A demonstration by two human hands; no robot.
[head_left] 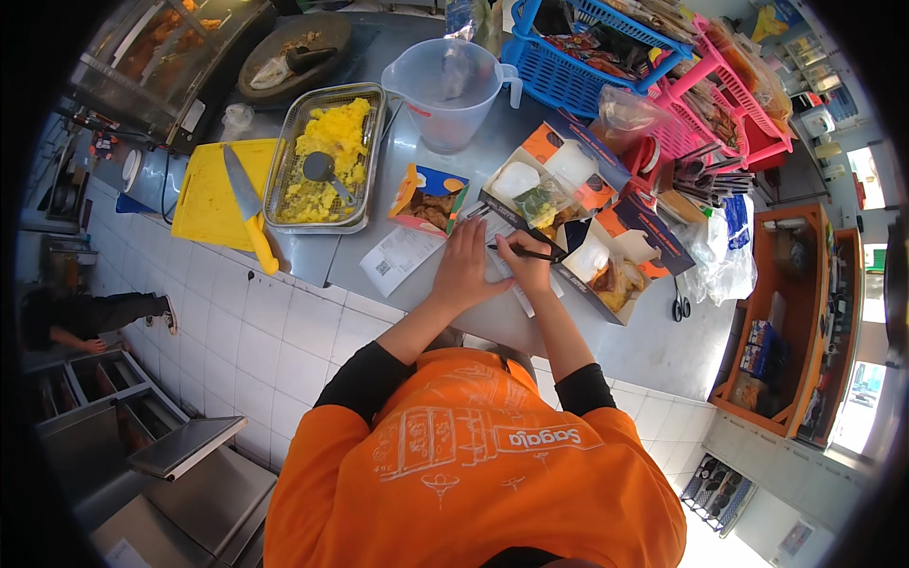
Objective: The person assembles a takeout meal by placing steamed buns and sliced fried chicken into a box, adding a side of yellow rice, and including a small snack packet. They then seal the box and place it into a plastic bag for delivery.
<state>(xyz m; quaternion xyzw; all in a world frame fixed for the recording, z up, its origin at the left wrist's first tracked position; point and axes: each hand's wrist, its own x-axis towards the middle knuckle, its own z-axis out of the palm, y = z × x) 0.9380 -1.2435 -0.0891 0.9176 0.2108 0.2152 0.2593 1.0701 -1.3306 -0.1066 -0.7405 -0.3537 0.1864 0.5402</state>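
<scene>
My left hand lies flat with its fingers stretched out, resting on a paper slip on the steel counter. A black pen is gripped in my right hand, close over the same slip. Left of my hands lies a printed receipt. Just beyond it stands a small open box of fried food. Close to my right hand are two open meal boxes, one with white rice, a packet and something yellow, the other with rice and fried pieces.
At left, a mesh tray of yellow rice holds a dark scoop. A knife on the yellow cutting board overhangs the counter edge. A clear jug, blue basket, pink basket and scissors surround the boxes.
</scene>
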